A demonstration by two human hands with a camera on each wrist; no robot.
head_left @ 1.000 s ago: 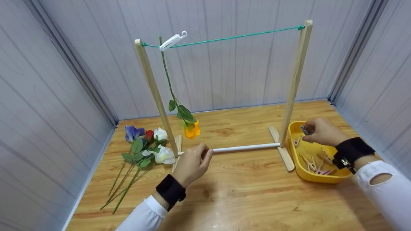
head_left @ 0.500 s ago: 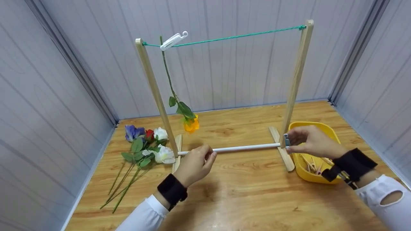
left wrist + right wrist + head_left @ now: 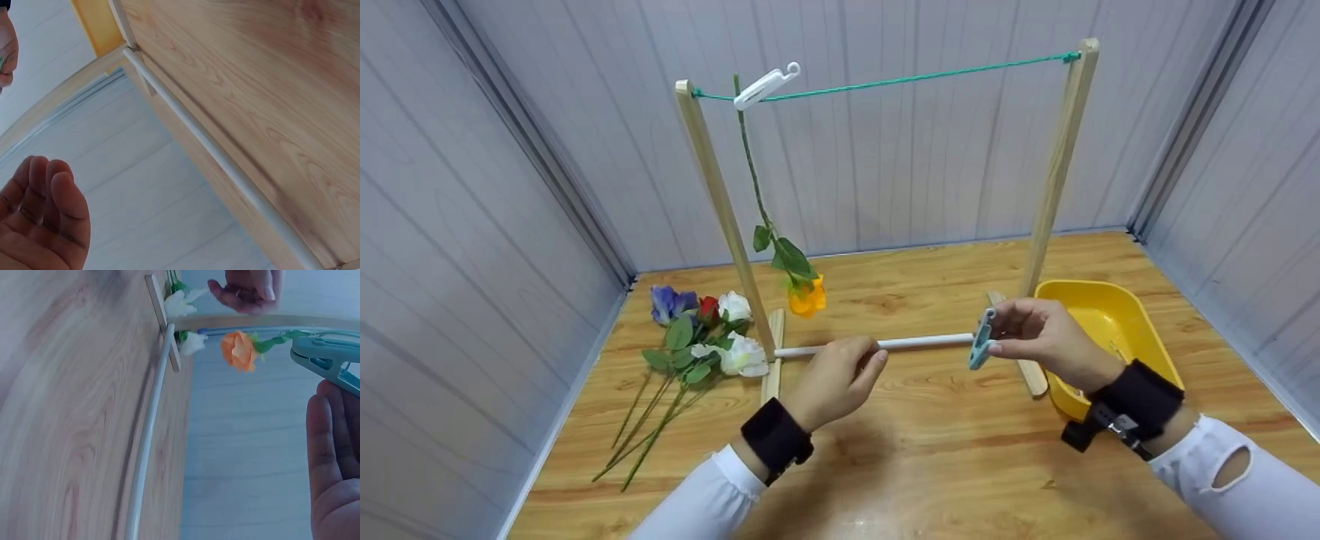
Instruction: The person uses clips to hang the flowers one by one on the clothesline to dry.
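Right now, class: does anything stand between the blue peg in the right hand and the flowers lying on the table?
Yes. The left hand and the rack's left post stand between the blue peg and the flowers.

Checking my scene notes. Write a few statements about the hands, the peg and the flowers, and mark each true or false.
1. The right hand pinches a pale blue peg. True.
2. The orange flower lies on the table. False: it hangs head down from the green line, held by a white peg.
3. The left hand holds a flower. False: it holds nothing.
4. A bunch of flowers lies left of the frame's left post. True.
5. The yellow tray is to the right. True.
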